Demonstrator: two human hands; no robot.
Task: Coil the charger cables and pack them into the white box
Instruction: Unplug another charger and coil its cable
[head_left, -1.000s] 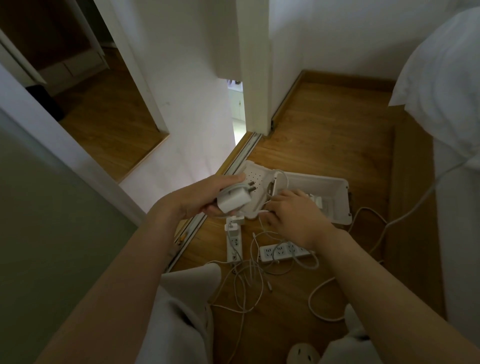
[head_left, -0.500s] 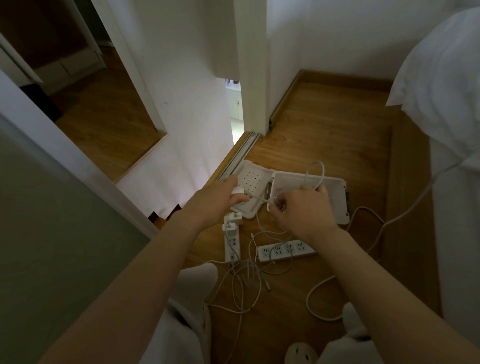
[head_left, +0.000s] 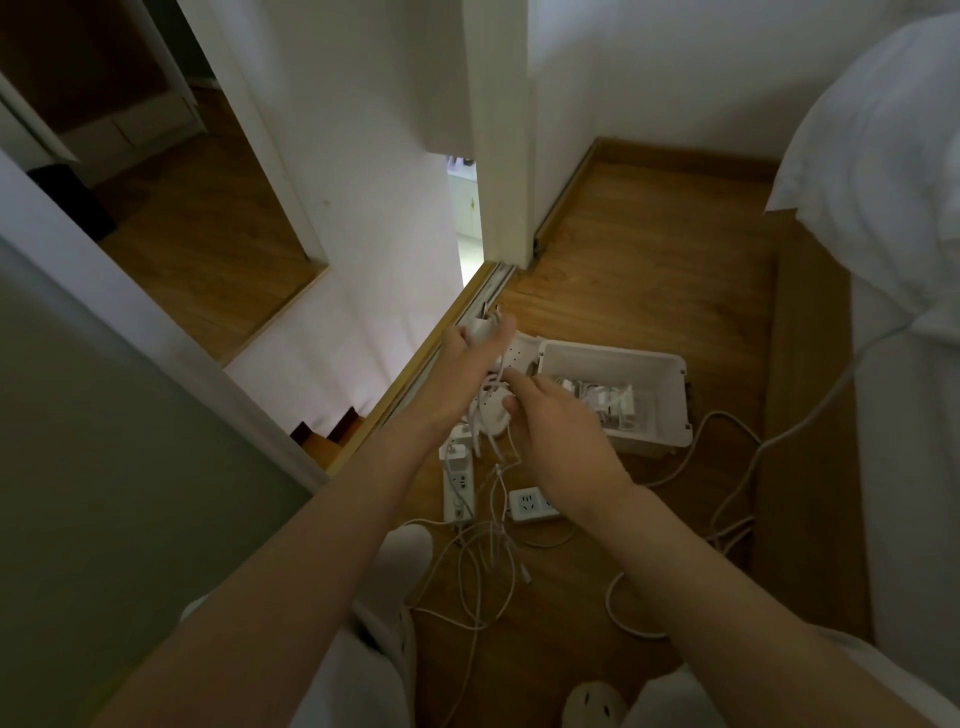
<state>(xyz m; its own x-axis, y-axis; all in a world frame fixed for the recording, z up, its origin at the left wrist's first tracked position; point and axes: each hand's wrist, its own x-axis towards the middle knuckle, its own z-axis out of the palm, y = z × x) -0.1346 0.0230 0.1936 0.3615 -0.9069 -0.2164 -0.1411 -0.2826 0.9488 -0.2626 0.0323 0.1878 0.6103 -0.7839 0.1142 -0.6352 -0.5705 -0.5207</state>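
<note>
Charger (head_left: 480, 330) in left hand (head_left: 465, 361), two power strips (head_left: 458, 486), one white box (head_left: 675, 410)

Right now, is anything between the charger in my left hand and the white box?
Only your own right hand, at the hanging cable, lies between the charger in the left hand and the box. The box is open, its lid swung aside.

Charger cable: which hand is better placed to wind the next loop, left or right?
Right, probably. The left hand grips the charger plug held up, which anchors the wrap. The right hand holds the charger cable loops hanging just below it, next to the white box.
</note>
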